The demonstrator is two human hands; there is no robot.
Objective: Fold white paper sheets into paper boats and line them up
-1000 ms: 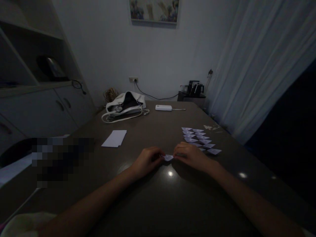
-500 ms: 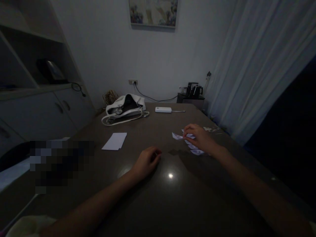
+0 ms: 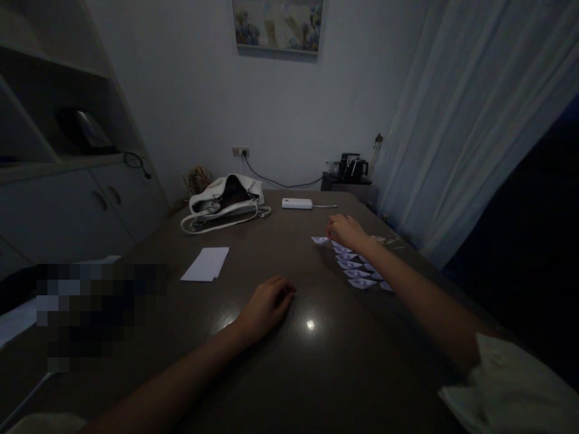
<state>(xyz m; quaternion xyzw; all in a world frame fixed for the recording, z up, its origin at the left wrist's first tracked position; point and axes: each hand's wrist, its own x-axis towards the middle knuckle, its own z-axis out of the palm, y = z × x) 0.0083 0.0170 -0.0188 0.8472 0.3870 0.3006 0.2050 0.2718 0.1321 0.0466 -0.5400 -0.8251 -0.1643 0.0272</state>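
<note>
My right hand (image 3: 346,232) pinches one end of a small white folded paper boat (image 3: 320,240), low over the table at the far end of a row. Several more paper boats (image 3: 360,283) stand in rows on the table on the near side of that hand, some partly hidden behind my forearm. My left hand (image 3: 266,301) rests on the table with its fingers curled in and nothing visible in them. To its left lies a stack of white paper sheets (image 3: 205,264).
A white handbag (image 3: 226,202) sits at the back left of the brown table (image 3: 271,241), with a white power bank (image 3: 297,204) and its short cable to the right. Small white scraps (image 3: 384,241) lie near the right edge. A blurred-out patch covers things at left.
My right hand has moved away from me with the paper boat, uncovering more of the rows. My left hand stays resting on the table. The whole view has shifted slightly.
</note>
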